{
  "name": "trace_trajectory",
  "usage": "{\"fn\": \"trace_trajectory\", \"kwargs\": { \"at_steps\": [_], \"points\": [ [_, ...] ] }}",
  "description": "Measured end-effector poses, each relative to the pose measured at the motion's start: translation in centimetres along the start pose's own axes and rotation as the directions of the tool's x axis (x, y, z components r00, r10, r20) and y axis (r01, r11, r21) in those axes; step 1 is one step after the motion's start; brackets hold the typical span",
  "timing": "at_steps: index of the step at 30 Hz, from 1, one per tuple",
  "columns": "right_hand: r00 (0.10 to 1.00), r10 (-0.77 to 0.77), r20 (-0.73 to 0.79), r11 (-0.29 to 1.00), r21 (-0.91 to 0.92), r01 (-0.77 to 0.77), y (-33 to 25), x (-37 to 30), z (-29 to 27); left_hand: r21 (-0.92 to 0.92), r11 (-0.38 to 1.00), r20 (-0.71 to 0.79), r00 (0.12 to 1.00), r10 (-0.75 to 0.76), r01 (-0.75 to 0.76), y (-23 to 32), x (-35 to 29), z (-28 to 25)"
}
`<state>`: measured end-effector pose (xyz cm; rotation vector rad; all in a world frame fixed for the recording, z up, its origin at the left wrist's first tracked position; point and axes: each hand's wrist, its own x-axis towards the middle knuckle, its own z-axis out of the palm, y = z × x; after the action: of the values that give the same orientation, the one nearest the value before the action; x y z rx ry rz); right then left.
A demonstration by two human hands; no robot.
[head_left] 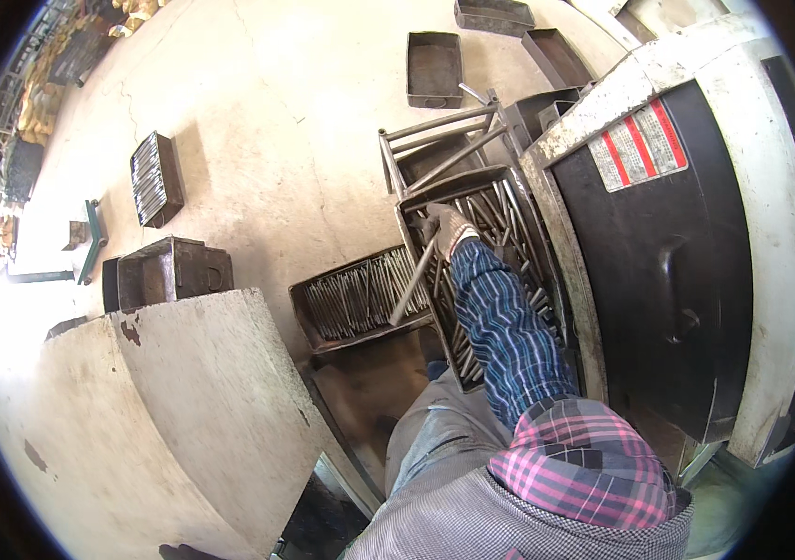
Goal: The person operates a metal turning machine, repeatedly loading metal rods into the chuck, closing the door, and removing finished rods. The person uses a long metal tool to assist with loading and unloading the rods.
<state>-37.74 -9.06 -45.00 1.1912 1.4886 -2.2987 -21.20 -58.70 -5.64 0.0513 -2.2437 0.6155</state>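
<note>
My right hand (448,230), in a worn work glove, is closed around one end of a metal rod (412,285). The rod slants down toward the left, crossing the side wall of a dark metal tray (554,271) full of loose rods. My striped sleeve reaches over this tray and hides part of its contents. Left of it, a second tray (298,304) holds many rods lying side by side; the held rod's lower end overlaps its right part in view. A dark shape at the lower left edge may be my left hand (188,553); its fingers cannot be made out.
A pale machine housing (201,373) stands at left, and a cabinet with a black door (668,271) at right. A metal frame stand (439,121) is beyond the full tray. Another rod-filled tray (169,191) and an open metal box (187,275) sit further left.
</note>
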Motion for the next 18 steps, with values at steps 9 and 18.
{"fn": "trace_trajectory", "kwargs": {
  "at_steps": [9,18],
  "points": [
    [0.948,0.256,-0.187,0.638,0.77,-0.02,1.8,6.2,3.4,0.008,1.0,0.013,1.0,0.011,-0.011,0.1,0.7,0.7],
    [0.948,0.189,-0.257,0.825,0.565,-0.011,-0.8,-1.7,2.5,-0.02,1.0,-0.002,1.0,0.003,-0.003,-0.4,0.5,0.6]
  ]
}}
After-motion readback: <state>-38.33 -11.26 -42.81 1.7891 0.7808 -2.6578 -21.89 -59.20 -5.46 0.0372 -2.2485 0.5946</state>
